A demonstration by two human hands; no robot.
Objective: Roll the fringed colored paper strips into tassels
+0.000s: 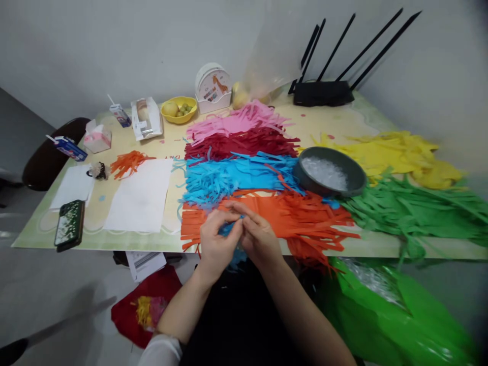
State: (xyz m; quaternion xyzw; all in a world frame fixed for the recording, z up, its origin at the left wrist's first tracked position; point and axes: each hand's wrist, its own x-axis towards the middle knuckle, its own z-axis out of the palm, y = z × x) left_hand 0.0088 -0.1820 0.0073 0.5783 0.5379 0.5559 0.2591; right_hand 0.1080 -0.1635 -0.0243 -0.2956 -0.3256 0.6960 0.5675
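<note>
My left hand [216,245] and my right hand [261,237] meet at the table's front edge, fingertips pinched together. Between them is a blue fringed strip [238,258], partly hidden by the fingers, its lower end hanging below. Just beyond the hands lies a pile of orange fringed strips [290,216]. Behind it are blue fringed strips [255,173], then dark red ones [240,143] and pink ones [236,124]. A dark grey bowl [356,182] with small clear plastic pieces [324,173] stands to the right of the blue pile.
Yellow strips [404,152] and green strips [423,211] cover the right side. A black router [324,93] stands behind. A phone [70,223], white paper [139,198] and a yellow fruit bowl [179,119] are on the left. Below right hangs a green plastic bag [400,315].
</note>
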